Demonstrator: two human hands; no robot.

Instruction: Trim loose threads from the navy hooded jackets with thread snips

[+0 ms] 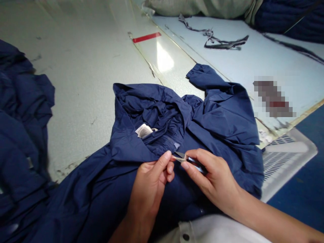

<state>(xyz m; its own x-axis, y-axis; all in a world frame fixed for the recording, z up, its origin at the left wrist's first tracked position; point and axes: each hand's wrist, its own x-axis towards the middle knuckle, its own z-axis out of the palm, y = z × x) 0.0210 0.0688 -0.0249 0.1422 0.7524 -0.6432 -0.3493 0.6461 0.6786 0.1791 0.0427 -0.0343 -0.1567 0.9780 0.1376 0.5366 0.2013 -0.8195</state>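
A navy blue garment [222, 118] lies bunched over the table edge, with its opening facing up. White labels [144, 131] show inside it, and a zipper [168, 137] runs near its lower rim. My right hand [215, 175] is closed around small thread snips [196, 164], whose blades point left. My left hand [154, 179] is pinched at the garment's lower rim, just left of the blade tips; what its fingertips hold is too small to make out.
More navy fabric [20, 135] is piled at the left. Red tape [146, 37] and dark cords [222, 42] lie on the table [81, 67]. A white plastic basket [291, 155] stands below the table's right edge. Dark blue bundles [291, 20] sit at the back right.
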